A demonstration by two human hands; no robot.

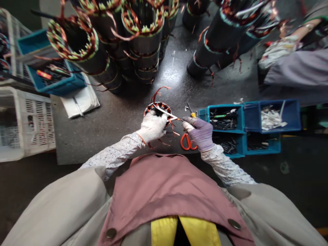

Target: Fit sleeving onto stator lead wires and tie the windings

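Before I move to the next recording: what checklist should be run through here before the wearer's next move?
1. Left hand on the wound ring: ok, gloved fingers touch it.
2. Right hand gripping the copper wire end: cannot tell, too small.
3. White tubing fully seated: cannot tell.
4. Orange-handled scissors within reach: ok, beside the right hand.
5. Co-worker's gloved hand clear of the ring: ok, well apart.

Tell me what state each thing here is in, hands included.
Left hand, gloved, closed on the wound ring
Right hand, gloved, pinching at a copper wire
Wound ring, held, loose wires sticking out
Orange-handled scissors, lying on the table, blades hidden
Rightmost blue bin, open, part-filled with white pieces
White pad, lying flat
Left-side wound cylinders, stacked
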